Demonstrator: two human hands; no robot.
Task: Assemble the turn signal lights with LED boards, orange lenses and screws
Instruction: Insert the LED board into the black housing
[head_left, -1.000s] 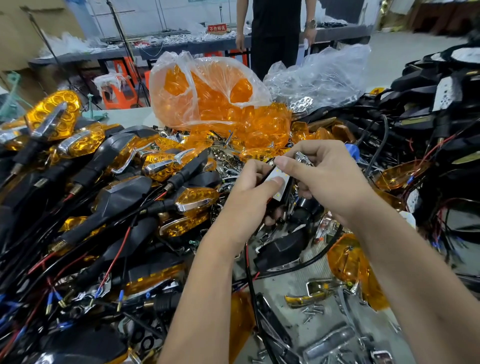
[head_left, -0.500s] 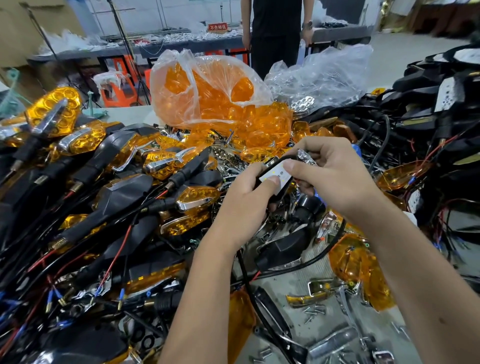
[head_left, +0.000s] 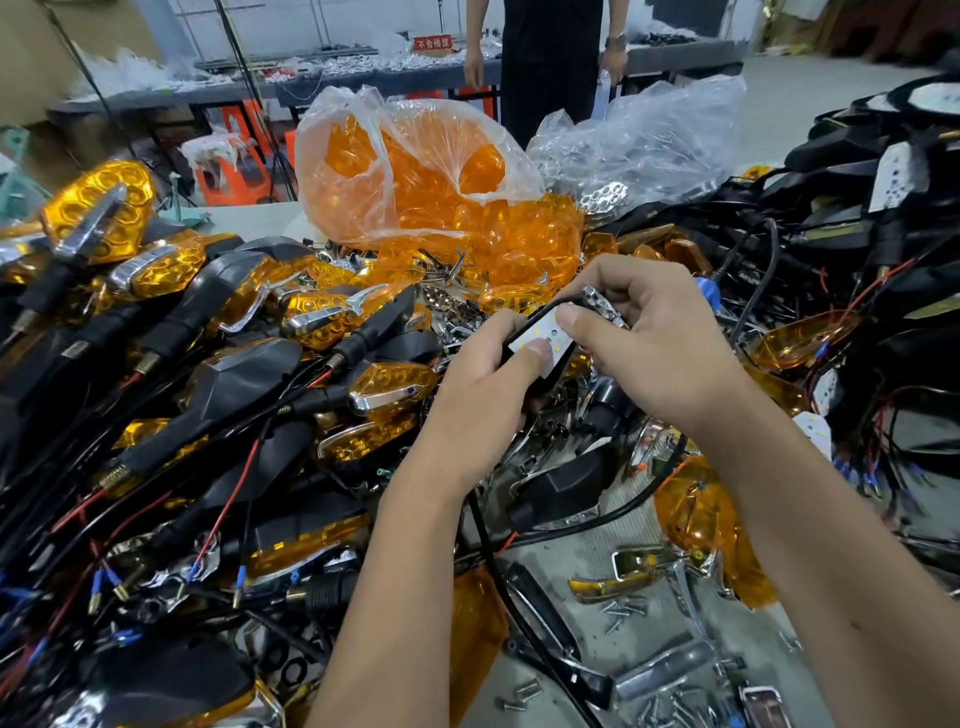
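Left hand (head_left: 470, 402): gripping black housing (head_left: 511, 347), thumb pressed on LED board (head_left: 540, 338). Right hand (head_left: 657, 345): forefinger on board's upper edge, chrome reflector (head_left: 602, 306) pinched in curled fingers. Beyond board: bag of orange lenses (head_left: 415, 176). Left of board: finished lights (head_left: 171, 270), piled. Below board: loose screws (head_left: 623, 608) on table (head_left: 613, 535).

From my seat the orange lenses (head_left: 524, 244) look like glossy see-through plastic, and the bag (head_left: 363, 156) around them is thin crinkly clear film. The LED board (head_left: 540, 338) is flat matt white. The housings (head_left: 228, 384) are matt black plastic, the trim pieces (head_left: 389, 399) shiny chrome, the screws (head_left: 626, 608) bare metal.
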